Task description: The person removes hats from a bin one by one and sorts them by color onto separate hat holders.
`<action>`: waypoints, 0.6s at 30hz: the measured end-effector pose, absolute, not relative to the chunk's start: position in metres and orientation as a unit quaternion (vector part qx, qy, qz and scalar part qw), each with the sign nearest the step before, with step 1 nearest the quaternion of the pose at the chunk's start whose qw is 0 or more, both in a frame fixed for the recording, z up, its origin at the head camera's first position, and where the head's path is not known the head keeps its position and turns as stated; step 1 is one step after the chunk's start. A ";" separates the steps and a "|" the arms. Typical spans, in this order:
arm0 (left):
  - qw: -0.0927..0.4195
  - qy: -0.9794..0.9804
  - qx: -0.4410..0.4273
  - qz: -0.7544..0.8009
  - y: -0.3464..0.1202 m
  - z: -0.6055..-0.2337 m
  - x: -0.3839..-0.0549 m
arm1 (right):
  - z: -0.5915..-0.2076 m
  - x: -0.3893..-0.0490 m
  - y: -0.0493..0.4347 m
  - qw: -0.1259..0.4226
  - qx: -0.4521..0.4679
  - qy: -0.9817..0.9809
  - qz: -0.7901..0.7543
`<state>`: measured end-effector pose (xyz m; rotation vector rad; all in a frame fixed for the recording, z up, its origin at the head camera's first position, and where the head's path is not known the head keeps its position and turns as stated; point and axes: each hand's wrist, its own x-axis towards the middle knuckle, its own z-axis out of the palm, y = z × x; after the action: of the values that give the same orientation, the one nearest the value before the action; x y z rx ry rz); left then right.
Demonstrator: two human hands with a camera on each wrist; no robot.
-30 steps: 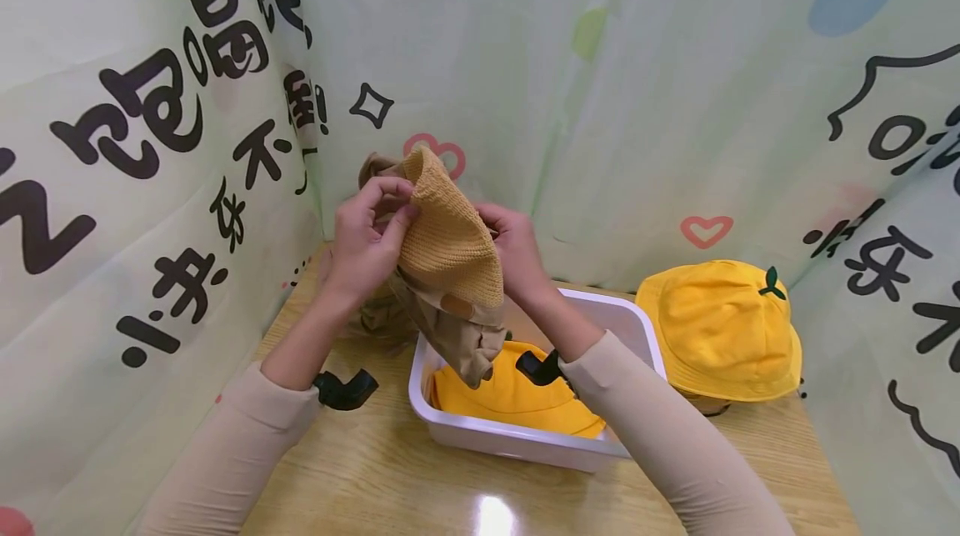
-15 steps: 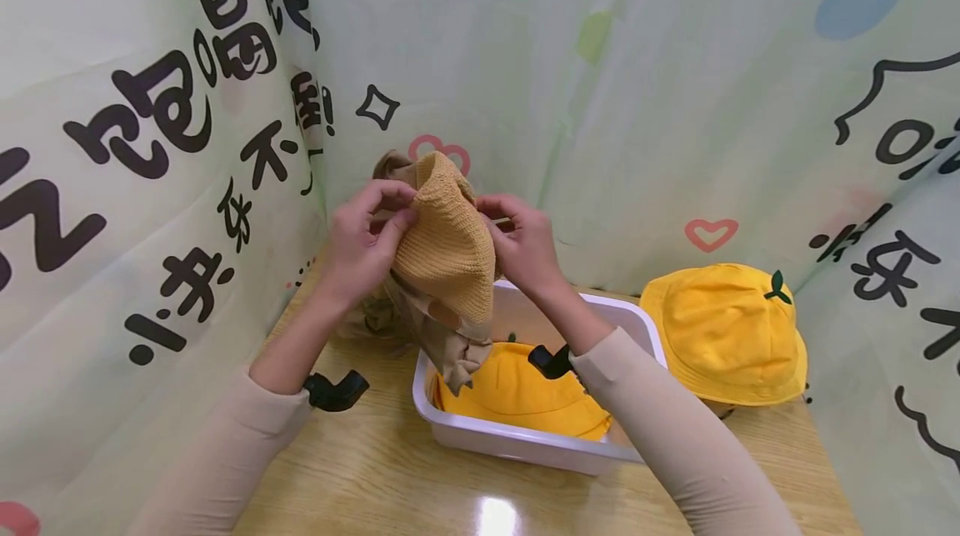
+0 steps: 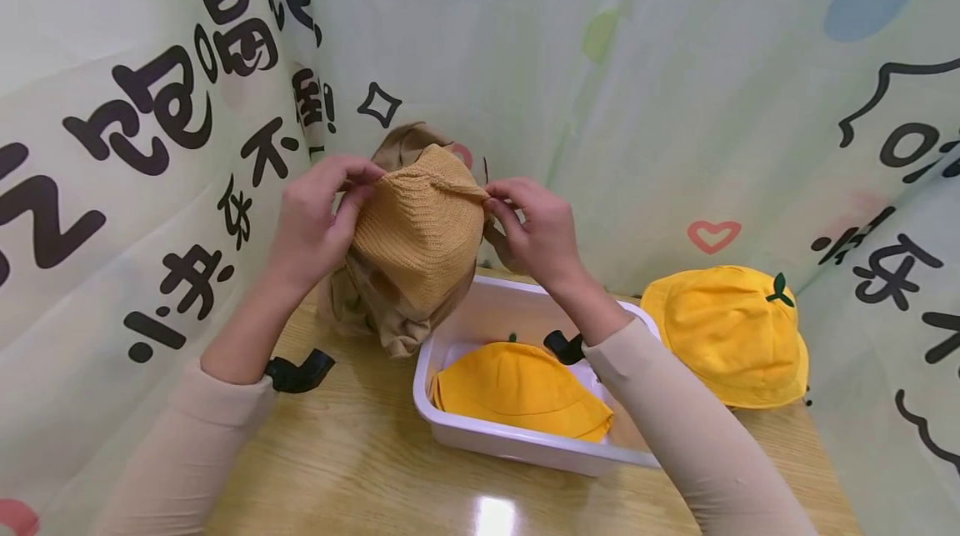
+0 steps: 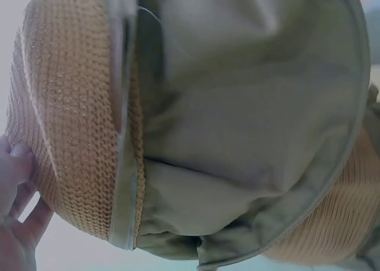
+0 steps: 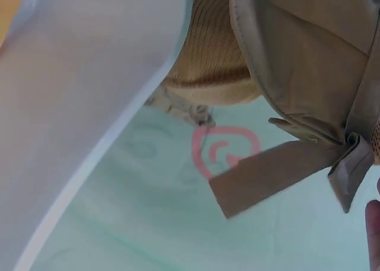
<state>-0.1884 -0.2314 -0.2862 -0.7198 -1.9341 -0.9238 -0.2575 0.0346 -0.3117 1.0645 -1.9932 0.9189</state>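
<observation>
Tan hat [image 3: 418,227] shifted left, knit crown [image 3: 426,248] facing viewer, long axis near-upright

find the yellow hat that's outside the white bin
In the head view, that yellow hat is on the right side, just to the right of the white bin, with the curtain behind it.

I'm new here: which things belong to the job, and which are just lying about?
Likely the job:
tan knit hat, held by left hand and right hand

Apparently lying about:
white plastic bin
yellow hat inside
another yellow hat beside
partly hidden brown hat
</observation>
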 end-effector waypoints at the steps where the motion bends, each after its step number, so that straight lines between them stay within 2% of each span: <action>1: 0.430 -0.777 -0.289 -0.359 -0.234 -0.285 -0.189 | -0.312 -0.258 0.034 0.353 0.412 -0.769 0.337; 6: 0.431 -0.793 -0.283 -0.326 -0.245 -0.285 -0.194 | -0.313 -0.261 0.026 0.373 0.413 -0.777 0.295; 18: 0.418 -0.814 -0.269 -0.301 -0.265 -0.296 -0.210 | -0.325 -0.271 0.009 0.341 0.397 -0.794 0.309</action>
<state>-0.2097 -0.2653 -0.2955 -0.6737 -2.0410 -0.7559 -0.2706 0.0090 -0.3246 1.0337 -2.0669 0.8033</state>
